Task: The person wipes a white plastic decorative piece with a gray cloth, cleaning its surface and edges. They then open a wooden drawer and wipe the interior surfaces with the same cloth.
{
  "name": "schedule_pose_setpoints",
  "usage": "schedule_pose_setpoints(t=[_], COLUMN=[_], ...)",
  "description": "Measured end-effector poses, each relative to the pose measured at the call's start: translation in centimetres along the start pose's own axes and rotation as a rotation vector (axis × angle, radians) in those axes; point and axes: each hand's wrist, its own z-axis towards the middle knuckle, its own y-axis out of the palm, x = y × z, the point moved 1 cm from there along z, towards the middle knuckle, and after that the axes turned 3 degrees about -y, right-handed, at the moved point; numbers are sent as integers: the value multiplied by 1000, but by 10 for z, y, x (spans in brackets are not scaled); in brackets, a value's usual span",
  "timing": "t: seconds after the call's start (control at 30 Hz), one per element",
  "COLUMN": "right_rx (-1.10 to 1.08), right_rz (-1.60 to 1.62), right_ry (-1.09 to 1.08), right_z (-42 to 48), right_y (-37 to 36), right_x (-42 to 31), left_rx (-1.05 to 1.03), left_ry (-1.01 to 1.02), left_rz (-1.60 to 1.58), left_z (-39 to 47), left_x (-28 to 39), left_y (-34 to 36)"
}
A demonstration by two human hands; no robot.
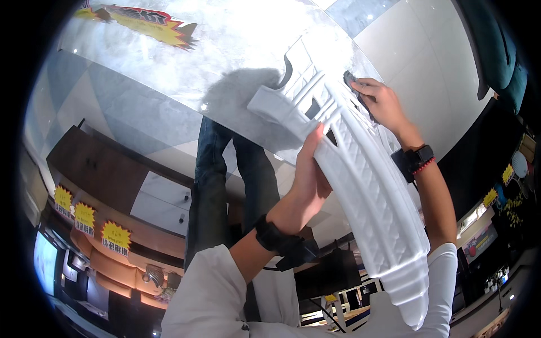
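A long white glossy sculpted piece, shaped like a tower with a stepped, pointed end, lies tilted across the view, its wide forked base over a pale marbled tabletop. My left hand grips its near side edge, the thumb on the front face. On the far side, my right hand pinches a crumpled grey cloth beside the base. Part of the cloth and the right fingertips are hidden behind the piece.
Yellow and red starburst price signs lie on the tabletop at upper left. Below its edge stands a brown and white cabinet on the tiled floor. A dark green upholstered seat is at upper right, and an orange sofa at lower left.
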Motion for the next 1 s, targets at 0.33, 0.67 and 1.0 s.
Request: schedule_pose_setpoints(t=[0.33,0.67,1.0], right_rx=[174,-191,-526], right_rz=[178,348,172], right_ry=[228,-11,-174], right_z=[-2,-16,54], right_y=[40,-64,-145], right_x=[66,-63,-183], left_rx=[69,106,120], left_ry=[-25,-41,-83], left_rz=[-53,-46,-131], left_z=[0,6,-18], left_x=[-2,-8,-9], left_y=[4,-3,3])
